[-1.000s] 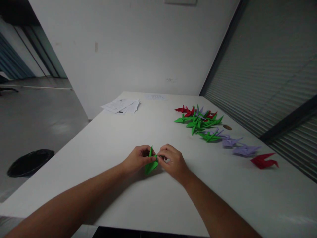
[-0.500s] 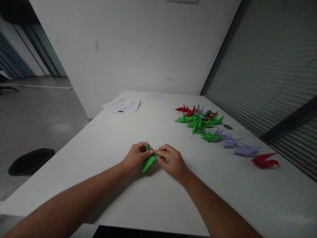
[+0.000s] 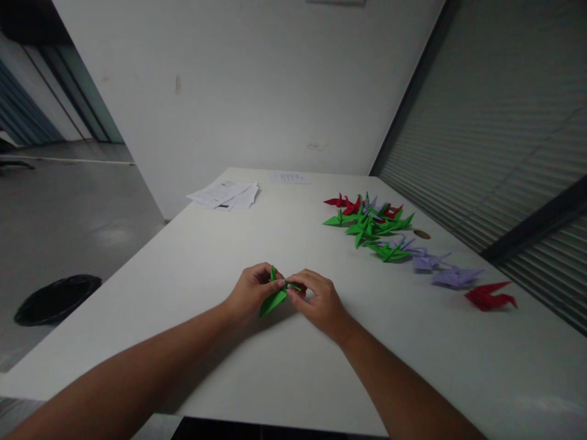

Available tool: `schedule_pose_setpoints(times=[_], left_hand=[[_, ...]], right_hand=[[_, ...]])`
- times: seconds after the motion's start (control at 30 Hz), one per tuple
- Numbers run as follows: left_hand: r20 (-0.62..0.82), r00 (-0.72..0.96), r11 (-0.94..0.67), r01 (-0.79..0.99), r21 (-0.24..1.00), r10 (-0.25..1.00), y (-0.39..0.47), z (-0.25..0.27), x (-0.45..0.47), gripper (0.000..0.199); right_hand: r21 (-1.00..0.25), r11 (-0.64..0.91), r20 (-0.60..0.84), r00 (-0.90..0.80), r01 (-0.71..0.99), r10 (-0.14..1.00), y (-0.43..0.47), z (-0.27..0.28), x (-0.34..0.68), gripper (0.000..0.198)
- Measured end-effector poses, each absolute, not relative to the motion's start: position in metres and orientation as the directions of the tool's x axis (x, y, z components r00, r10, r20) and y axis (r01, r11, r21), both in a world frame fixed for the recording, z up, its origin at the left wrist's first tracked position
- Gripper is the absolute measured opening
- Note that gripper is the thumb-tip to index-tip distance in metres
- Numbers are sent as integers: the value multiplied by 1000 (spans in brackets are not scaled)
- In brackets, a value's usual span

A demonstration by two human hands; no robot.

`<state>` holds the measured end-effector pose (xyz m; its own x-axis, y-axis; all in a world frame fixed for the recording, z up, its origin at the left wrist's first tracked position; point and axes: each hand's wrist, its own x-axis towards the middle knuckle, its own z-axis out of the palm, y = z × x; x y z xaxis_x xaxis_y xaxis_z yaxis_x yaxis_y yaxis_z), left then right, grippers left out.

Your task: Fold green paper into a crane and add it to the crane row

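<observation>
Fingers (image 3: 275, 282) of the left hand (image 3: 250, 292) and right hand (image 3: 318, 300) pinch a green folded paper piece (image 3: 274, 297) at frame centre, low over the white table (image 3: 284, 366). Bare tabletop surrounds it; finished paper cranes (image 3: 380, 229) sit well apart at upper right, loose sheets (image 3: 224, 194) near the far left edge.

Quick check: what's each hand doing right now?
Left hand: closed, pinching the green paper crane.
Right hand: closed, pinching the same crane's other side.

White table (image 3: 293, 379), slatted blinds (image 3: 495, 134)
</observation>
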<state>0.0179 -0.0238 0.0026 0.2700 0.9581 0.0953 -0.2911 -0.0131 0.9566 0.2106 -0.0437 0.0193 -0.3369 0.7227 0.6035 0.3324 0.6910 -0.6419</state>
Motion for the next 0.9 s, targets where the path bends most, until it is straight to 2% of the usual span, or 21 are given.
schedule_pose_setpoints(times=[0.33, 0.57, 0.77, 0.9], left_hand=[[88, 252, -9, -300, 954, 964, -26, 4, 19, 28], [68, 247, 15, -318, 948, 967, -25, 3, 19, 31], [103, 237, -12, -358, 934, 966, -25, 3, 20, 32], [129, 220, -40, -369, 929, 967, -25, 4, 20, 33]], right_hand=[[-597, 754, 681, -324, 272, 657, -41, 19, 210, 14], [-611, 745, 668, -331, 268, 666, -43, 20, 210, 10], [-691, 656, 591, -286, 303, 754, -45, 20, 209, 4], [-812, 480, 415, -249, 332, 875, -44, 15, 208, 9]])
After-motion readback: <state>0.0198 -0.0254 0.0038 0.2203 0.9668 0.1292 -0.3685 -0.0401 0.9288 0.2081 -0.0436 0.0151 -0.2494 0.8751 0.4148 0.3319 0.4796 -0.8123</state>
